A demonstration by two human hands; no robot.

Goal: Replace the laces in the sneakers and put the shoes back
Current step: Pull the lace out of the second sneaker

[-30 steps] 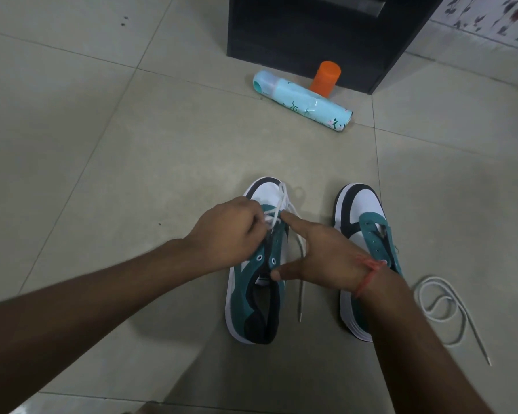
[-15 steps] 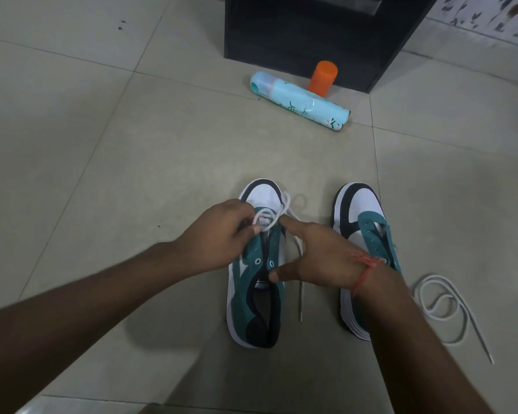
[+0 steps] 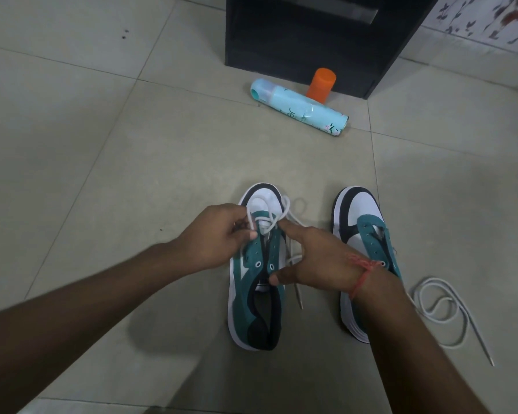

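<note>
Two teal, white and black sneakers stand side by side on the tiled floor. On the left sneaker point(image 3: 251, 300) a white lace point(image 3: 269, 218) runs through the eyelets nearest the toe, with loose loops over the toe cap. My left hand point(image 3: 222, 234) pinches that lace at the toe end. My right hand point(image 3: 308, 261) grips the same shoe's right side, index finger pointing at the lace and thumb at the tongue. The lace's free tip hangs beside the shoe. The right sneaker point(image 3: 359, 222) has bare eyelets. A second white lace point(image 3: 443, 312) lies coiled on the floor to its right.
A light blue spray can point(image 3: 299, 107) lies on its side ahead of the shoes, with an orange cap point(image 3: 321, 85) standing behind it. A black cabinet point(image 3: 311, 37) rises at the back. A patterned wall tile point(image 3: 491, 19) shows at the top right.
My left hand has pulled the lace further out at the toe, so the loops over the toe cap are larger. My right hand has stayed on the shoe.
</note>
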